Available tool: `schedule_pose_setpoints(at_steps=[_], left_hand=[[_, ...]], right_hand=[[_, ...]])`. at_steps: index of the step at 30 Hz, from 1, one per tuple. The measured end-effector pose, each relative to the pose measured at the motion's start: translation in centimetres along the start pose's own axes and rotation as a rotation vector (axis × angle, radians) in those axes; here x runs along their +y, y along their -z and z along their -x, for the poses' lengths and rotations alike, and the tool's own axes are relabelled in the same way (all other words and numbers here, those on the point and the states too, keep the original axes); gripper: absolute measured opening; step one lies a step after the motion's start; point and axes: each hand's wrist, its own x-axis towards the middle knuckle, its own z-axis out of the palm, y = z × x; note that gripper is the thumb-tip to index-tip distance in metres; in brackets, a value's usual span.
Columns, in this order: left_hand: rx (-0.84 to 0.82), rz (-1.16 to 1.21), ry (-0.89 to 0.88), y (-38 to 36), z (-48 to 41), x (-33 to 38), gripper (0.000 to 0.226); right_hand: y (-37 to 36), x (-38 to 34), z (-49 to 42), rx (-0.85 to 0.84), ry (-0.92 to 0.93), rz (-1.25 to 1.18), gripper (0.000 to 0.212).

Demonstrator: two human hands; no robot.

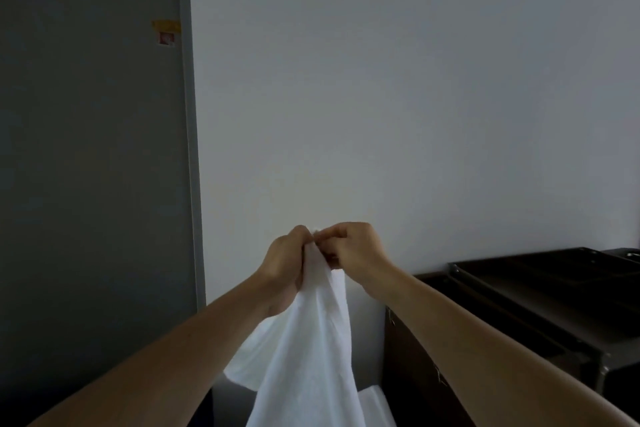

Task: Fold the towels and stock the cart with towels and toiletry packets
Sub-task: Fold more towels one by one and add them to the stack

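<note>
Against the pale wall [381, 80], a grey door [86, 149] stands left and the dark cart [554, 305] right. Between them hangs a white towel [311, 340], its top pinched by the left hand [285, 263] and right hand [356, 246], the 2 touching, fingers [334, 236] curled tight.

Left hand [285, 253] and right hand [349, 244] raised together, fingers pinched, forearms outstretched.

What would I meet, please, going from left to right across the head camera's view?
Grey door → left hand → right hand → dark cart. The white towel, which both hands pinch, overlaps them, so it has no place.
</note>
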Motion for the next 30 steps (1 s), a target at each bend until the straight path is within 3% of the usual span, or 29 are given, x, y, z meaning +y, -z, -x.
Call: schedule_pose_setpoints(at_steps=[3,5,9,13,17,20,23,28,30], left_hand=[[-0.072,-0.129,-0.036,0.9,0.6,-0.4,0.024],[-0.118,-0.193,-0.028,1.5,0.9,-0.5,0.022],[-0.12,-0.209,-0.008,1.5,0.7,-0.6,0.022],[-0.001,-0.038,-0.118,1.0,-0.7,1.3,0.016],[-0.356,0.325,-0.16,0.2,-2.6,6.7,0.016],[-0.513,0.211,-0.161,-1.0,-4.7,9.6,0.01],[-0.404,-0.018,-0.178,-2.1,-6.1,9.1,0.013],[-0.211,-0.209,-0.245,-2.8,-6.9,6.5,0.01],[-0.137,-0.278,-0.301,-2.7,-7.1,6.0,0.014]], right_hand=[[1.2,-0.3,0.1,-0.214,-0.101,-0.187,0.027],[2.3,-0.4,-0.2,-0.293,-0.088,-0.134,0.027],[4.9,0.6,-2.1,-0.056,0.097,0.003,0.035],[6.4,4.5,-2.2,-0.217,0.111,-0.076,0.044],[5.6,6.3,-0.8,-0.471,0.097,-0.053,0.066],[5.8,6.2,-0.4,-0.547,0.089,0.038,0.068],[7.0,7.5,0.4,-0.536,0.025,0.047,0.068],[8.5,9.9,1.6,-0.376,-0.073,0.097,0.084],[9.0,10.6,1.6,-0.336,-0.097,0.102,0.077]])
